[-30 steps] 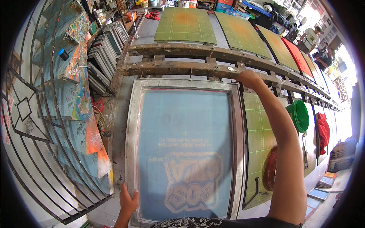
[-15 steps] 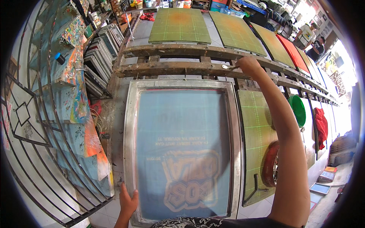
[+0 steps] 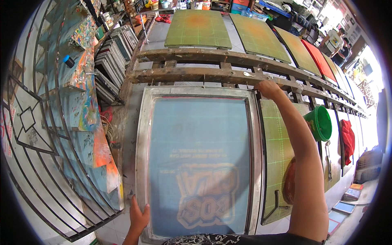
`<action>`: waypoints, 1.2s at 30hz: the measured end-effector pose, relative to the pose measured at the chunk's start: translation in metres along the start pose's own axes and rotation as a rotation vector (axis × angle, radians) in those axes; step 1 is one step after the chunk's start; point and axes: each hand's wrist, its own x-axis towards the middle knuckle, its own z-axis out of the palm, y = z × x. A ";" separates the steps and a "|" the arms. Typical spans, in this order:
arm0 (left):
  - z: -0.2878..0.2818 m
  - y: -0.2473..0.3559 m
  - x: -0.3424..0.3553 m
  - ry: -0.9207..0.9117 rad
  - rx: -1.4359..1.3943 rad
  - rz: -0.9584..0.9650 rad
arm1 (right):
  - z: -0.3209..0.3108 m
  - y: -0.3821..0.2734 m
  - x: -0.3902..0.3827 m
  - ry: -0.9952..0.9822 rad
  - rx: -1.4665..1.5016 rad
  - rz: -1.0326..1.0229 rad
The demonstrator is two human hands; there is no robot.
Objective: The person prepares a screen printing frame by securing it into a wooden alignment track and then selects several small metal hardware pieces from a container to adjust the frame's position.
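Note:
A large screen-printing frame [image 3: 141,134] with pale metal sides lies before me, its blue mesh [image 3: 196,126] bearing a mirrored, outlined lettering design near my body. Next to the frame's near left side is my left hand [image 3: 139,215], thumb and fingers apart; whether it touches the metal I cannot tell. My right hand [image 3: 268,89] is closed at the frame's far right corner, beside the wooden rail [image 3: 179,75]. What its fingers pinch, if anything, is hidden. A small shiny metal piece [image 3: 247,74] rests on the rail, just left of that hand.
Green gridded printing boards [image 3: 197,30] stand beyond the rails; another board [image 3: 271,143] lies right of the frame, partly behind my forearm. A green bucket [image 3: 322,123] and red cloth [image 3: 347,141] are farther right. Stacked screens [image 3: 109,67] and a metal grille [image 3: 30,118] are left. Two people stand far right.
My right hand has come nearer, from above the rail down to the frame's far right corner. The metal piece stays on the rail. My left hand holds its place; the view has shifted slightly.

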 end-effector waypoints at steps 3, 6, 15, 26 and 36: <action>-0.007 0.014 0.004 -0.033 -0.032 -0.010 | 0.004 0.011 0.010 -0.003 -0.040 -0.115; -0.007 0.015 0.005 -0.043 -0.099 -0.011 | -0.009 0.009 0.021 -0.152 -0.150 -0.158; -0.005 0.013 0.003 -0.018 -0.051 0.003 | -0.049 -0.027 0.018 -0.161 -0.189 -0.117; -0.018 0.025 0.015 -0.085 -0.236 0.047 | -0.033 0.003 0.043 -0.430 0.180 0.179; -0.013 0.013 0.013 -0.088 -0.245 0.102 | -0.052 -0.036 0.066 -0.506 -0.140 0.313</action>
